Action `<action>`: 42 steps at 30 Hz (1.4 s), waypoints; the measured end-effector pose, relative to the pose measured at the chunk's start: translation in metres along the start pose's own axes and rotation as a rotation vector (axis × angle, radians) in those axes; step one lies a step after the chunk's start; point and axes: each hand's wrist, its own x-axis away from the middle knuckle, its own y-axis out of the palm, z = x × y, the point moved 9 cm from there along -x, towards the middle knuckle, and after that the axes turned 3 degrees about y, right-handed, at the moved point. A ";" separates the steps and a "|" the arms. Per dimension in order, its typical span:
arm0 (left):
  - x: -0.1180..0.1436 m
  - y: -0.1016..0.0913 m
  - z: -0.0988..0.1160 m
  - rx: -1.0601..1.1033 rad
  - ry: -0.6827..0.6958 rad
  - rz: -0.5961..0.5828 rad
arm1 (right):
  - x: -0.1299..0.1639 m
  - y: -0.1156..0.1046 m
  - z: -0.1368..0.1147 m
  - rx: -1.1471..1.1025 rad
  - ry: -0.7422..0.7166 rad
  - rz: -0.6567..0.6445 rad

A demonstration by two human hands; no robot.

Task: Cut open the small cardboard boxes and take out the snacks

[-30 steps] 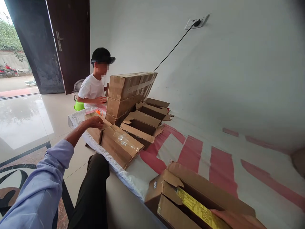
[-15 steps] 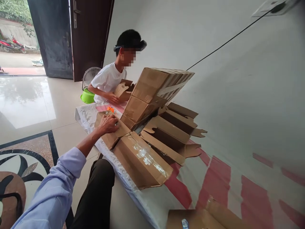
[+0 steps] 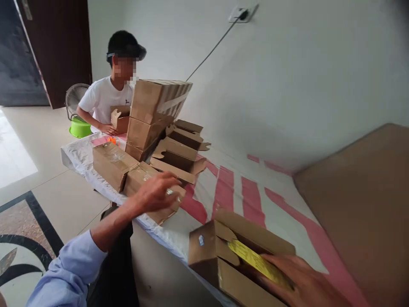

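My left hand (image 3: 156,194) hovers with fingers spread just over a taped cardboard box (image 3: 140,179) at the table's near edge, touching or almost touching its top. It holds nothing that I can see. A second taped box (image 3: 111,164) lies just behind it. My right hand (image 3: 297,279) rests flat on an open cardboard box (image 3: 207,256) at the front, fingers stretched over a yellow strip (image 3: 252,260) inside it. Both hands are blurred.
A table cover (image 3: 230,187) with red and white stripes runs along the wall. On it stand stacked boxes (image 3: 156,102) and open unfolded boxes (image 3: 179,149). A person in a white shirt (image 3: 102,96) handles a small box (image 3: 119,119). A brown board (image 3: 361,204) is right; a green basin (image 3: 78,127) is on the floor.
My left hand has come back from the far taped box to the nearer one. The view has swung right, bringing the open box and my right hand into sight again.
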 end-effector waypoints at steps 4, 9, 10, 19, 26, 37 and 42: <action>-0.011 0.092 0.076 0.135 0.121 -0.282 | -0.004 -0.011 -0.017 -0.116 0.012 -0.056; -0.013 0.138 0.078 0.117 0.016 -0.430 | 0.004 -0.030 -0.040 -0.208 -0.034 -0.057; -0.012 0.137 0.073 0.125 -0.008 -0.422 | 0.005 -0.033 -0.041 -0.229 -0.042 -0.056; -0.014 0.100 0.065 0.542 -0.152 -0.232 | 0.010 -0.065 -0.027 -0.571 0.012 0.104; -0.026 0.096 0.064 0.558 -0.234 -0.206 | 0.019 -0.080 -0.016 -0.839 0.128 0.183; -0.047 0.094 0.096 0.686 -0.165 -0.229 | 0.007 -0.071 0.008 -1.096 0.242 0.297; -0.055 0.102 0.108 0.797 -0.143 -0.279 | -0.001 -0.075 0.009 -1.182 0.245 0.327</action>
